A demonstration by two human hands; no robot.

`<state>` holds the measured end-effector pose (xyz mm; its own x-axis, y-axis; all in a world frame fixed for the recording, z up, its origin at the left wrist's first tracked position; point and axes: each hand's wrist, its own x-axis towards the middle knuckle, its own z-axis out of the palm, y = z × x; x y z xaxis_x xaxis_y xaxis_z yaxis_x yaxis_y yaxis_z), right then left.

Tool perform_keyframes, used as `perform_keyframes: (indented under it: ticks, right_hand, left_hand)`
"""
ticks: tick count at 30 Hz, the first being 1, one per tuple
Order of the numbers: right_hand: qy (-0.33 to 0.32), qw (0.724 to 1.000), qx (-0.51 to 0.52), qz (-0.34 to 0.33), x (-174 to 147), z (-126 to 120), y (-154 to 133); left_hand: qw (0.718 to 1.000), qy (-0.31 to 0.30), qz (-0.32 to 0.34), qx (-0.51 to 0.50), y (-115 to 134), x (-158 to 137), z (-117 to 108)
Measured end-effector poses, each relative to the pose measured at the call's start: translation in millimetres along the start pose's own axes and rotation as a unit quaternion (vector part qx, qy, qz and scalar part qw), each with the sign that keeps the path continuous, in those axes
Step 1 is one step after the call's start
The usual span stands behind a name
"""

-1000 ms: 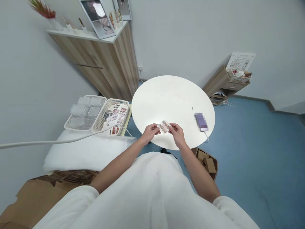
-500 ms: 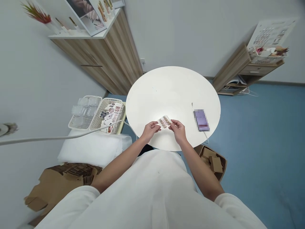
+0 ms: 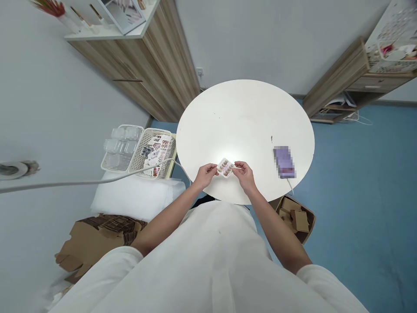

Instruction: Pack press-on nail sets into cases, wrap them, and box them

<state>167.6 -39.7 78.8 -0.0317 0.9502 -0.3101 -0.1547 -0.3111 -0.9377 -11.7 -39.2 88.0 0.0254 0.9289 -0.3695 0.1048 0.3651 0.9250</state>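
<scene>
A small white card of press-on nails is held up over the near part of the round white table. Rows of brownish, glittery nails lie on it, with a pinkish strip between them. My left hand pinches the card's left edge between thumb and fingers. At the right corner my right hand grips it with thumb and fingertips. Off to the right on the tabletop lies a purple, blurred-out phone-like device, with a white cable at its near end.
Left of the table, one white basket holds more nail cards and another holds clear plastic boxes. A white cable crosses in front of them. Flattened cardboard lies lower left; a carton of small boxes stands right, below the table.
The card has turned a little between my fingers, so its rows slant the other way. My head view has shifted slightly, moving the table and furniture within the picture.
</scene>
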Motion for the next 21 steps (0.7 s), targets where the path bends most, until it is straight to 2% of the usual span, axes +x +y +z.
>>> perform_keyframes:
  ticks: [5, 11, 17, 21]
  right_hand:
    - [-0.074, 0.99, -0.117, -0.041, 4.6, 18.2, -8.3]
    - [-0.129, 0.943, -0.292, -0.095, -0.3, 48.4, -4.8]
    - [-0.144, 0.926, -0.341, -0.078, 5.7, 80.9, 8.1]
    - [-0.122, 0.935, -0.33, -0.057, 14.3, 100.8, 18.8]
  left_hand:
    - [0.995, -0.037, 0.058, 0.074, 1.0, 11.0, -28.7]
    - [0.992, -0.027, 0.085, 0.088, -4.4, 22.2, -60.2]
    - [0.996, 0.014, 0.067, 0.057, -15.6, 27.2, -87.8]
    - [0.998, 0.038, 0.045, -0.006, -26.7, 29.7, -105.3]
